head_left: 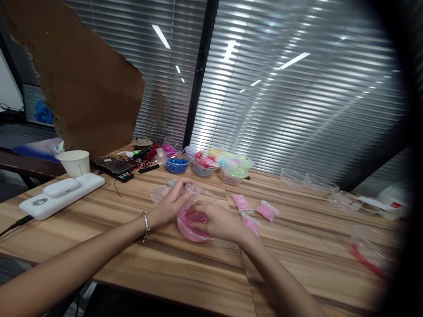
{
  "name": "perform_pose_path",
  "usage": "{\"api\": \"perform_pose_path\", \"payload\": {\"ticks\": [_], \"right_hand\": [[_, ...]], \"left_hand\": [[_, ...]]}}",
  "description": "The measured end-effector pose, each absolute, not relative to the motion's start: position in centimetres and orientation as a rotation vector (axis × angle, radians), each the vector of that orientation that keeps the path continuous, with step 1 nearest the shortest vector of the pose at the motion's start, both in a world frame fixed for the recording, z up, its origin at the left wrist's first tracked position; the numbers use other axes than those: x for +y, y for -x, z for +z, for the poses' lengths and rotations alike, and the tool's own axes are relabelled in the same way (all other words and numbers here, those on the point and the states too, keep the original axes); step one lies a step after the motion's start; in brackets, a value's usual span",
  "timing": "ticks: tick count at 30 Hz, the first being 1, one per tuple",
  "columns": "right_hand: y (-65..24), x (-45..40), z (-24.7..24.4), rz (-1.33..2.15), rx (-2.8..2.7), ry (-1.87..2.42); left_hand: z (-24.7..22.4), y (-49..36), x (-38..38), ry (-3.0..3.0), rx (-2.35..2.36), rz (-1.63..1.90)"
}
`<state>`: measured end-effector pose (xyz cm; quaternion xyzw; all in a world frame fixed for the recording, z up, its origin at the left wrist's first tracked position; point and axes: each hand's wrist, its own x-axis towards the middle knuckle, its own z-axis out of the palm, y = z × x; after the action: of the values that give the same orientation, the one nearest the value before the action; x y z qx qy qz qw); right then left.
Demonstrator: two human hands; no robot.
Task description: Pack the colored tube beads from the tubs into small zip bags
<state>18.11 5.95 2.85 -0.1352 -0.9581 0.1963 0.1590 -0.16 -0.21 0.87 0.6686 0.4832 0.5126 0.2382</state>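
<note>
Through the head camera I saw both bare hands at a clear bowl [194,233] of pink material, near the front of the wooden surface [158,259]. The left hand [173,200] was at the bowl's far left side, its fingers bent together against crumpled clear plastic [192,190]; I could not tell how firmly they gripped it. The right hand [214,220] reached over the bowl from the right, fingers curved down into it, the thumb apart from the other fingers; I could not tell whether the tips pinched anything.

Just right of that hand lay small bags of pink material [240,202]. Beyond the hands stood a bowl of blue pieces [177,164], with a bowl holding red packets [205,164] to its right. Over on the left I had a paper cup [75,163] behind a white power strip [62,193]. Empty clear bowls [320,183] sat well apart, toward the right.
</note>
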Motion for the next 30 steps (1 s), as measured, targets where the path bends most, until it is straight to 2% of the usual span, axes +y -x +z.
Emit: {"api": "perform_pose_path", "payload": {"ticks": [4,12,30], "right_hand": [[-18.3,6.2,2.4,0.505,-2.786,0.392],[-18.2,6.3,2.6,0.624,-2.749,0.371],[-17.4,7.6,1.8,1.181,-1.919,0.529]], "left_hand": [[1.2,-0.1,-0.5,-1.894,1.294,1.404],[0.8,0.2,-0.2,-1.929,1.225,1.423],[-0.2,1.0,0.5,-1.863,1.243,1.395]]}}
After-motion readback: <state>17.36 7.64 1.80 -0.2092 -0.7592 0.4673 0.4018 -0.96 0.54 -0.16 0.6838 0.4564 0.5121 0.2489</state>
